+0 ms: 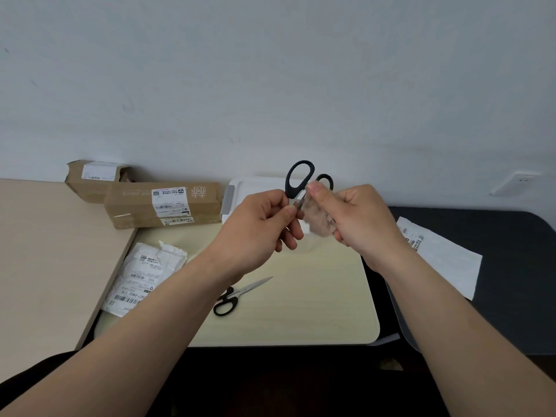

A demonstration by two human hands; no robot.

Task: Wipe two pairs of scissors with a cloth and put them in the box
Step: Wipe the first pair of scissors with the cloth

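My left hand (261, 227) grips a pair of black-handled scissors (299, 179) just below the handles, which point up and away. My right hand (358, 218) holds a beige cloth (319, 221) wrapped around the blades, thumb pressed on top. The blades are mostly hidden by the cloth and fingers. A second pair of black-handled scissors (240, 294) lies flat on the pale yellow board (316, 296), partly under my left forearm, blades pointing right. A white box (255, 183) stands behind my hands against the wall.
Brown cardboard boxes (162, 203) with labels sit at the back left. A crumpled white mailing bag (141, 281) lies left of the board. Another white labelled bag (442, 254) lies on the dark table (496, 236) at the right. A beige tabletop (45, 251) is at far left.
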